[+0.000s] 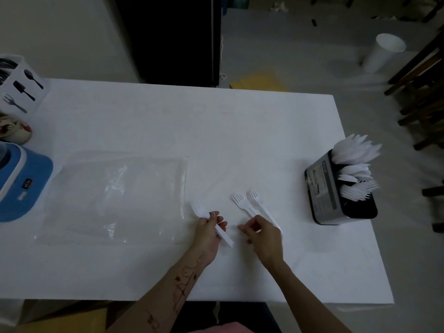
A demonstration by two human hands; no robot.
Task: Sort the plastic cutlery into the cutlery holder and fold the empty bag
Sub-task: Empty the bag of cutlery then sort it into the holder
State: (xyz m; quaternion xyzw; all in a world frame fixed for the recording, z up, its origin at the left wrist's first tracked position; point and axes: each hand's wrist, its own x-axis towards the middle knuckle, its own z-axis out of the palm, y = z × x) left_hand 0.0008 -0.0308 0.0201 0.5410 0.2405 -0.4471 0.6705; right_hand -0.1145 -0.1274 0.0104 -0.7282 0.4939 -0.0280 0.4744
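White-covered table (168,121) fills most of the frame, dim floor beyond it. Clear empty bag (115,195) lies flat at left centre, not yet folded. Cutlery holder (336,195) stands at right edge of the table, already well stocked with white knives, spoons and forks. Left hand (209,229) pinches one fork (211,221) by its handle, tines pointing to upper left, handle end toward lower right. Right hand (263,233), fingers curled, is closing on the handles of two loose forks (252,204); grip unconfirmed. Their long axes run upper left to lower right, tines away from the fingers. Right hand is nearer the holder; judged best placed to deliver.
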